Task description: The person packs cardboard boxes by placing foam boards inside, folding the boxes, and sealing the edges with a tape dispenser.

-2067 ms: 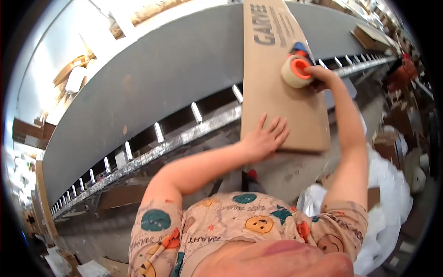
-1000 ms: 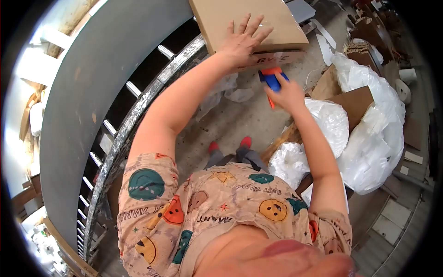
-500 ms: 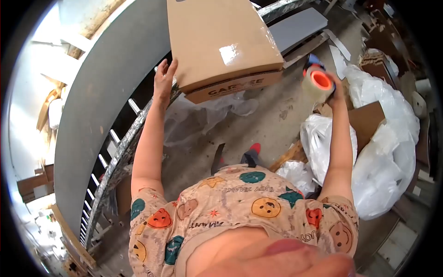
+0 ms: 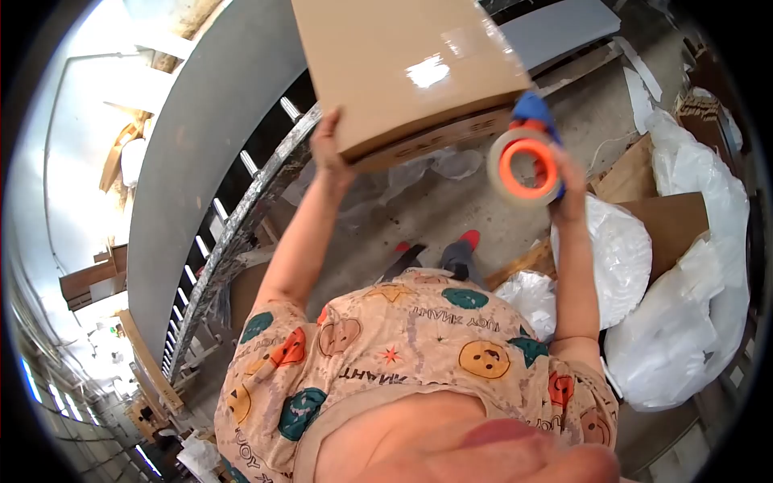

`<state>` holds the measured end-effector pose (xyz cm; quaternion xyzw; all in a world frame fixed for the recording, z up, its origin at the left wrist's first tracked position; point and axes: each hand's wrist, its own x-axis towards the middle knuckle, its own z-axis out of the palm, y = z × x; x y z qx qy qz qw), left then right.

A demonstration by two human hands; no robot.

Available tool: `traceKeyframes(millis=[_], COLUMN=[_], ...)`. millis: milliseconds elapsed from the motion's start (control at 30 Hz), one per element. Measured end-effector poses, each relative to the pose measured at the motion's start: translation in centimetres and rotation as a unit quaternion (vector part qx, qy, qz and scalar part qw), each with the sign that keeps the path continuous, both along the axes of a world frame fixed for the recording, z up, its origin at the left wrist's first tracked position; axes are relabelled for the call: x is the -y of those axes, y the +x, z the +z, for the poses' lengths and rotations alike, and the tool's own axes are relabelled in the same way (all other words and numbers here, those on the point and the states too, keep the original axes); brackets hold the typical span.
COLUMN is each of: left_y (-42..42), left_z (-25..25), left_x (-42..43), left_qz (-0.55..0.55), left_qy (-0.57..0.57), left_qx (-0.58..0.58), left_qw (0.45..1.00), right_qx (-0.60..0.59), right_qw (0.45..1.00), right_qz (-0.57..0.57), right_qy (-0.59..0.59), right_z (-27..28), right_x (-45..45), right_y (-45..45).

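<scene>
A large brown cardboard box (image 4: 403, 64) lies at the top centre, with shiny clear tape on its upper face and dark print on its near end. My left hand (image 4: 330, 153) grips the box at its near left corner, thumb or finger on the side edge. In my right hand (image 4: 568, 189) is a tape dispenser (image 4: 527, 165) with a blue body, an orange core and a roll of tape. The dispenser is at the box's near right corner; whether it touches the box cannot be told.
A grey surface (image 4: 209, 121) curves along the left, beside a metal roller frame (image 4: 241, 205). White plastic bags (image 4: 684, 322) and cardboard pieces (image 4: 664, 229) lie at the right. A pale panel (image 4: 560, 32) is behind the box. My feet (image 4: 469, 239) stand on the concrete floor.
My left hand went from lying on the box to its near left corner. The dispenser came up from below the box's end, swung right, then moved back left to the near right corner.
</scene>
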<state>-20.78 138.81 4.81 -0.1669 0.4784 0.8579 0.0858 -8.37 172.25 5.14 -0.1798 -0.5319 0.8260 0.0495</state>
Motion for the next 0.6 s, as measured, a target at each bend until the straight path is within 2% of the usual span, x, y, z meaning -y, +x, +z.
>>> traceKeyframes(millis=[67,100,133,167,200,233,267,300,333,367,400,433,467,500,567,600], left_y=[0.6,-0.4,-1.4,-1.9,-2.7,-3.3,-4.4,-5.7,-6.1,-6.7,-6.9,-6.9,-7.3,-7.1,-6.3,-5.5], left_z=[-0.5,-2.3,-3.8,-3.1,-1.2,0.1,0.4,0.5,0.3,0.3,0.1,-0.1,-0.1,0.9,4.2,5.6], left_x=[-4.4,-6.3,-7.2,-7.1,-7.2,-7.5,-8.0,-8.5,-8.3,-8.4,-8.3,-8.0,-8.1,-8.1,-8.0,-8.1], left_qz=[0.015,0.049,0.083,0.070,0.006,-0.052,-0.061,-0.121,-0.190,-0.197,-0.200,-0.205,-0.220,-0.222,-0.340,-0.375], left_qy=[-0.113,-0.292,-0.443,-0.434,-0.578,-0.684,-0.667,-0.643,-0.618,-0.602,-0.592,-0.584,-0.577,-0.566,-0.609,-0.610], left_qx=[-0.027,-0.225,-0.407,-0.411,-0.504,-0.575,-0.592,-0.605,-0.612,-0.626,-0.631,-0.633,-0.628,-0.637,-0.580,-0.572], left_qw=[0.993,0.928,0.794,0.799,0.642,0.446,0.448,0.454,0.456,0.455,0.460,0.466,0.473,0.474,0.421,0.401], right_qx=[-0.022,-0.021,-0.071,-0.065,-0.043,-0.055,-0.051,-0.046,-0.068,-0.092,-0.077,-0.020,-0.054,-0.004,0.026,-0.013], right_qw=[0.997,0.994,0.992,0.993,0.993,0.993,0.993,0.992,0.982,0.953,0.930,0.952,0.977,0.974,0.969,0.976], right_qz=[-0.064,-0.088,-0.101,-0.094,-0.096,-0.094,-0.106,-0.119,-0.100,-0.074,-0.038,-0.079,-0.078,-0.075,-0.079,-0.092], right_qy=[-0.046,-0.062,-0.032,-0.029,-0.059,-0.056,-0.015,0.023,0.146,0.278,0.358,0.296,0.192,0.212,0.234,0.196], right_z=[0.8,0.9,0.1,-0.2,0.3,1.5,2.0,2.6,1.1,-0.4,-1.3,1.7,0.5,0.5,-1.2,-1.1], right_x=[-1.5,-2.8,-4.4,-6.0,-6.6,-5.8,-4.3,-2.1,0.6,3.5,7.3,14.2,18.0,22.1,26.1,26.1], right_y=[-1.8,-2.9,-4.0,-5.1,-5.7,-5.7,-4.9,-4.2,-2.0,0.2,2.6,4.5,5.6,5.3,3.0,1.0])
